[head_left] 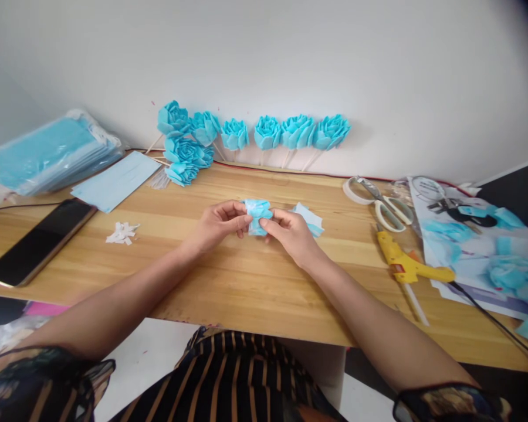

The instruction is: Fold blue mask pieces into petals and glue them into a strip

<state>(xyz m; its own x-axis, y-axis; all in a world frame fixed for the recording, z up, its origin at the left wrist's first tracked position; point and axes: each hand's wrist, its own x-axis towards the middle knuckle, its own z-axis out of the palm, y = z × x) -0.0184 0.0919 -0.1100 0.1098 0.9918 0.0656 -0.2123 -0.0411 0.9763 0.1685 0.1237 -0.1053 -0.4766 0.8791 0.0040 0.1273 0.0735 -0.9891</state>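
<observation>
Between my two hands, a little above the wooden table (229,281), is a small bunched piece of light-blue crepe-like material (258,217). My left hand (224,224) pinches its left side between thumb and fingers. On its right side, the thumb and fingers of my right hand (290,230) are closed on it too. Part of the piece is hidden behind my fingertips. Just beyond my right hand lie some cut light-blue pieces (308,220), partly covered by that hand.
Blue handmade flowers on sticks (267,133) lean along the wall. At right lie scissors (391,212), a tape roll (354,190), a yellow glue gun (407,266) and blue scraps. At left are a phone (39,241), white strips (122,233), a blue sheet (117,180) and a bagged stack (53,153).
</observation>
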